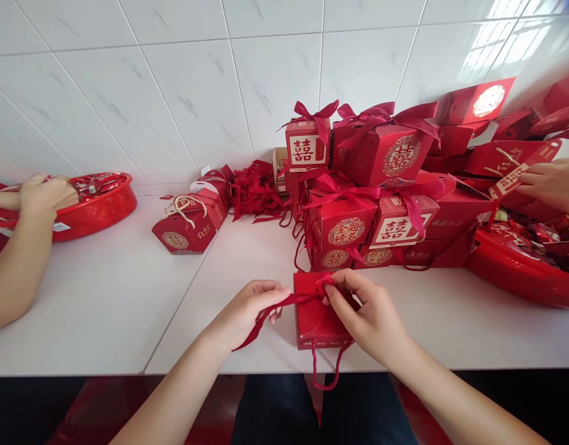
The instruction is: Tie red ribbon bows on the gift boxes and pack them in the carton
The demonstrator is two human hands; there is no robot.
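Hands first: left hand (247, 312) and right hand (370, 318) each pinch one flat red satin ribbon (291, 301). White tiled surface (103, 296) carries everything. Beyond the hands: stack of red cardboard gift boxes with bows (372, 204). Far right of the right hand: red plastic basket of wrapped sweets (511, 272), another person's hand (551, 182) above it. Far left: second red plastic basket (103, 207), a co-worker's hand (46, 194) at its rim. Small red cardboard box (312, 324) lies between the hands at the near edge, touching the right hand; ribbon runs from its top to the left hand. Red cord handle (324, 374) hangs off the edge.
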